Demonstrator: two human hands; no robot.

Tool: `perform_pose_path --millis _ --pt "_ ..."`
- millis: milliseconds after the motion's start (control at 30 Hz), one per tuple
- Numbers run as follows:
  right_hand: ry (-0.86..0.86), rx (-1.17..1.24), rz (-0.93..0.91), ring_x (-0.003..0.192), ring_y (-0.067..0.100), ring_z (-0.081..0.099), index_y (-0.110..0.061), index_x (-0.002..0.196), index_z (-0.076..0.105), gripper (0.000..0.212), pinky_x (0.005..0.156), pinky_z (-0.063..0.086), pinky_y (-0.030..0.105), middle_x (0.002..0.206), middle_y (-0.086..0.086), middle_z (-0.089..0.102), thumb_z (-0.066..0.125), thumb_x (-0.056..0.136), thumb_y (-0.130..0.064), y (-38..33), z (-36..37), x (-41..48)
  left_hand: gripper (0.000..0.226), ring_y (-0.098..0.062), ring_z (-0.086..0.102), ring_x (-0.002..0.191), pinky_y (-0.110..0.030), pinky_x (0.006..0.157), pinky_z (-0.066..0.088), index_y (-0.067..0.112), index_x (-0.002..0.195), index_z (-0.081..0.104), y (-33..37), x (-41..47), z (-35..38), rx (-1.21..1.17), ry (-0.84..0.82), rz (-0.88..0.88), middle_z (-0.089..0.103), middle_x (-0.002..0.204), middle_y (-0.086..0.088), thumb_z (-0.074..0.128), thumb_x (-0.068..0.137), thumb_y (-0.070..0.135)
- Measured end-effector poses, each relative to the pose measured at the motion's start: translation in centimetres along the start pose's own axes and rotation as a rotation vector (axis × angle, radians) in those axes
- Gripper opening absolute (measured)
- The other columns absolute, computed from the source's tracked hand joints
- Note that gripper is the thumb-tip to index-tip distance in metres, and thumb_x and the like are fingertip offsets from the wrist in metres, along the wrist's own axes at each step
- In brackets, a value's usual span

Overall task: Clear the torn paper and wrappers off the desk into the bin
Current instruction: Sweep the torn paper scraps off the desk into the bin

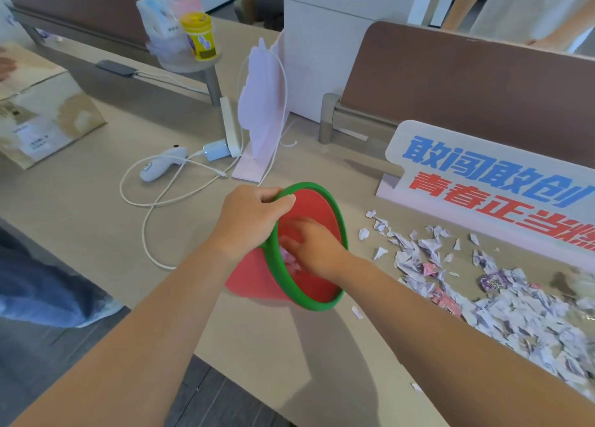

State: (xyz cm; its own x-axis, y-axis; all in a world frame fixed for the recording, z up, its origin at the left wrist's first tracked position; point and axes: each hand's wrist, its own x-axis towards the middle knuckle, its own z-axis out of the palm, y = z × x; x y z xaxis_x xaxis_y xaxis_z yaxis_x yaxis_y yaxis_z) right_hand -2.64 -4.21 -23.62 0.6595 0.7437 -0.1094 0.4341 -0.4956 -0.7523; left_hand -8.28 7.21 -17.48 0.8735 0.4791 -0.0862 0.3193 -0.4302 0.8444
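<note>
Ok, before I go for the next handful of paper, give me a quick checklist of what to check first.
1. Bin steady: left hand grips the green rim of the bin. Ok.
2. Bin mouth: tilted toward the torn paper on the right. Ok.
3. Right hand empty: its fingers are down inside the bin. Cannot tell.
4. Desk cleared: the pile and pink wrappers lie on it. Not ok.
5. Strays: one small scrap lies apart near the front edge. Not ok.
6. White cable: left of the bin, not touching it. Ok.
</note>
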Motion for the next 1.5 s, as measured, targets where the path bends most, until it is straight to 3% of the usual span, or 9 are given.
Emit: perform_pose_path --millis 133,200,367,500,667,867,1000,1233,1500 --pt "0.449 0.078 0.05 0.104 0.016 0.054 -0.011 0.109 0.066 0.024 0.089 0.031 0.005 0.112 0.005 0.064 0.049 0.092 -0.009 2.0 -1.1 -4.0 0.03 -0.004 0.042 0.039 -0.016 0.045 0.035 0.029 0.053 0.069 0.3 0.2 0.1 0.032 0.02 0.027 0.047 0.039 0.002 0.065 0.083 0.032" --pt "0.655 0.085 0.166 0.103 0.014 0.051 -0.013 0.105 0.064 0.023 0.095 0.038 0.019 0.11 0.003 0.06 0.047 0.09 -0.011 4.8 -0.7 -6.5 0.034 -0.003 0.041 0.036 -0.01 0.04 0.03 0.029 0.049 0.065 0.4 0.3 0.4 0.048 0.039 0.033 0.044 0.038 0.006 0.065 0.083 0.03" --pt "0.208 -0.445 0.458 0.144 0.035 0.0 -0.021 0.146 0.013 0.078 0.116 -0.001 0.044 0.155 0.019 0.003 0.019 0.082 -0.063 12.0 3.4 -10.3 0.016 -0.006 0.047 0.044 -0.019 0.049 0.039 0.023 0.074 0.076 0.4 0.7 1.2 0.132 0.012 0.092 0.052 0.047 -0.004 0.066 0.081 0.032" --pt "0.196 -0.627 0.462 0.144 0.034 -0.007 -0.029 0.147 -0.003 0.069 0.111 -0.021 0.043 0.157 0.018 -0.001 0.006 0.087 -0.062 14.5 4.6 -8.8 0.017 -0.007 0.05 0.046 -0.013 0.049 0.039 0.024 0.075 0.076 0.3 1.5 1.2 0.213 0.001 0.097 0.056 0.049 -0.006 0.064 0.082 0.035" --pt "0.26 -0.705 0.452 0.142 0.036 0.013 -0.019 0.146 0.015 0.059 0.112 -0.008 0.047 0.152 0.021 0.025 0.023 0.091 -0.037 15.2 3.1 -4.9 0.017 -0.002 0.046 0.041 -0.009 0.044 0.034 0.027 0.071 0.074 0.3 2.6 2.1 0.265 0.003 0.095 0.046 0.039 0.007 0.065 0.081 0.036" --pt "0.187 -0.713 0.459 0.144 0.031 -0.013 -0.012 0.147 -0.002 0.064 0.115 -0.007 0.047 0.157 0.014 -0.009 0.028 0.091 -0.022 17.1 -1.4 0.0 0.014 -0.004 0.046 0.042 -0.015 0.046 0.036 0.03 0.079 0.076 0.8 3.5 3.0 0.211 -0.007 0.142 0.051 0.043 0.004 0.065 0.082 0.039" --pt "0.051 -0.566 0.361 0.143 0.026 0.012 -0.006 0.144 0.017 0.06 0.116 0.016 0.036 0.155 0.012 0.015 0.039 0.088 -0.012 18.4 -3.8 1.9 0.01 -0.016 0.056 0.059 -0.014 0.05 0.038 0.032 0.08 0.074 1.0 4.4 3.3 0.22 0.018 0.162 0.063 0.055 -0.009 0.066 0.082 0.038" --pt "0.126 -0.436 0.231 0.119 0.027 0.046 -0.005 0.118 0.051 0.045 0.098 0.035 0.03 0.126 0.009 0.05 0.023 0.088 -0.023 17.9 -3.9 -1.4 0.011 -0.003 0.052 0.045 -0.012 0.048 0.039 0.043 0.077 0.073 1.4 4.6 3.4 0.173 -0.03 0.125 0.064 0.058 -0.006 0.065 0.083 0.038" --pt "-0.083 -0.662 0.159 0.137 0.02 0.028 -0.014 0.139 0.033 0.081 0.111 0.022 0.041 0.151 0.003 0.029 -0.009 0.075 -0.04 18.0 -2.7 -2.7 0.012 -0.006 0.045 0.044 -0.015 0.049 0.039 0.03 0.084 0.078 1.5 4.1 3.8 0.177 -0.051 0.094 0.054 0.05 0.001 0.066 0.083 0.033"
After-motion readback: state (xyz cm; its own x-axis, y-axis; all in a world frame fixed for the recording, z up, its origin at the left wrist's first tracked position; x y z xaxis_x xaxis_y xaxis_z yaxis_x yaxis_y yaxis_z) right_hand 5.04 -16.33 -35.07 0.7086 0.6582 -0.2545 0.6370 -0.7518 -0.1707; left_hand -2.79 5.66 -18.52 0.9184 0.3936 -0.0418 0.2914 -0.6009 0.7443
